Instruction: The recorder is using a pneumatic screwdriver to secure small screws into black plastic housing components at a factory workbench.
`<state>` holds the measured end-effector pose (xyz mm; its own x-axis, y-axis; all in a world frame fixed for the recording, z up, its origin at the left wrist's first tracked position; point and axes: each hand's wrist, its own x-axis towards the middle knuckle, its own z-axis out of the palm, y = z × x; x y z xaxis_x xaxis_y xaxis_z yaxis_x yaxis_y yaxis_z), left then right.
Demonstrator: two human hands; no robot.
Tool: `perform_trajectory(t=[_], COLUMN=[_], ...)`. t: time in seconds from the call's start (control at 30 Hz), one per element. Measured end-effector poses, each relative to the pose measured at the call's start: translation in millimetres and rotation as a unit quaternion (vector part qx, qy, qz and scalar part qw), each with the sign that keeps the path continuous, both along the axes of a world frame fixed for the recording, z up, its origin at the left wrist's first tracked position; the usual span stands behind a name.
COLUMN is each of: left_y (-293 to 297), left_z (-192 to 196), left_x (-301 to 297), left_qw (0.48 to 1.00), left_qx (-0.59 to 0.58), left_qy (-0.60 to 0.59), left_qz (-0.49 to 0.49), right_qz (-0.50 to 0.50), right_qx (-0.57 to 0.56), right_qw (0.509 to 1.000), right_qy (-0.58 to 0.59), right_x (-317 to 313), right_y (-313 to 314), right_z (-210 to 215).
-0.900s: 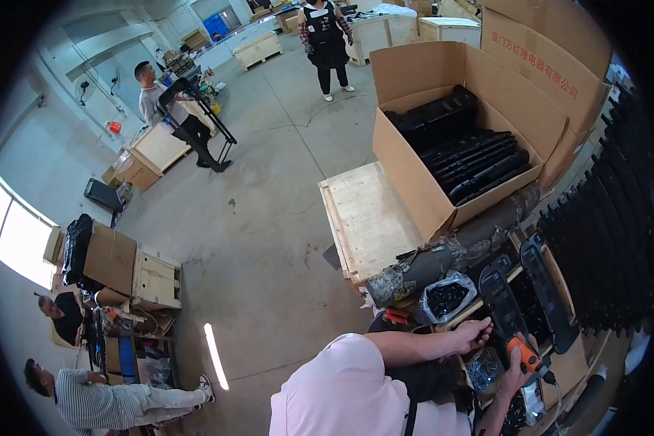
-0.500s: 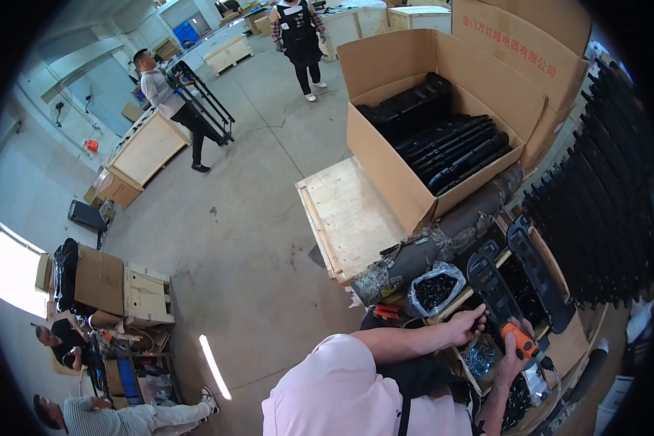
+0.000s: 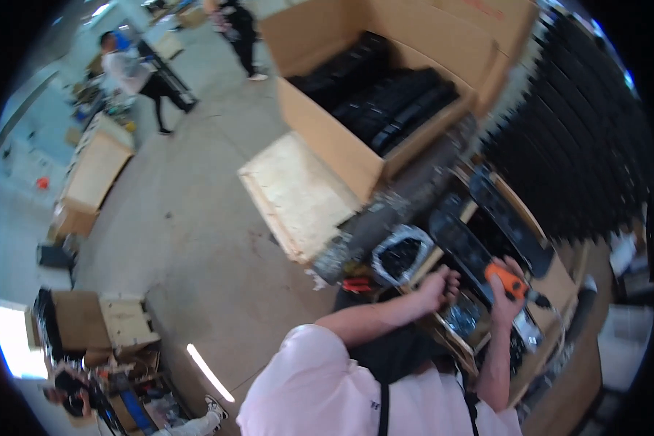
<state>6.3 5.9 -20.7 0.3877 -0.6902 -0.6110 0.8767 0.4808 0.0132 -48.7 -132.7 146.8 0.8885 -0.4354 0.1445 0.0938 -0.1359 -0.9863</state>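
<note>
In my right hand is an orange electric screwdriver, its cord end toward the lower right. My left hand is close by on the left, fingers curled; whatever they may hold is too blurred to tell. Just beyond both hands lies a long black plastic part, with another black part to its right. Below my left hand a bag of small shiny metal pieces rests in a compartment. A clear plastic bag of small black pieces stands to the left.
A large cardboard box of black plastic parts stands on a wooden crate. A thick wrapped pipe runs before it. Stacked black parts rise at right. Red-handled pliers lie left. Other people are farther off.
The view has swung, so the scene sits further left and higher. My left hand has drawn slightly away from the black part; my right hand still holds the screwdriver.
</note>
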Motion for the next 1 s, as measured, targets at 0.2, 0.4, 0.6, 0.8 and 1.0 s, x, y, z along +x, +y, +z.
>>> perform_trajectory(t=[0.2,0.4,0.6,0.8,1.0], left_y=[3.9,-5.5,-14.2,-16.6,-21.0], left_z=[5.0,13.8,17.9,12.2,6.2], left_x=[9.5,9.9,20.4,22.7,20.9], left_qw=[0.985,0.975,0.968,0.969,0.966], left_qx=[0.147,0.171,0.198,0.192,0.187], left_qy=[-0.076,-0.129,-0.144,-0.147,-0.170], left_qz=[-0.044,-0.060,-0.059,-0.059,-0.049], right_qz=[0.009,0.030,0.049,0.060,0.079], right_qx=[-0.021,-0.018,-0.019,-0.021,-0.045], right_qw=[0.999,0.998,0.997,0.995,0.992], right_qy=[0.035,0.049,0.062,0.081,0.089], right_x=[24.5,34.6,47.9,52.2,56.5], right_y=[-3.4,-1.2,8.9,11.0,18.0], right_z=[13.7,3.6,-8.8,-14.5,-13.2])
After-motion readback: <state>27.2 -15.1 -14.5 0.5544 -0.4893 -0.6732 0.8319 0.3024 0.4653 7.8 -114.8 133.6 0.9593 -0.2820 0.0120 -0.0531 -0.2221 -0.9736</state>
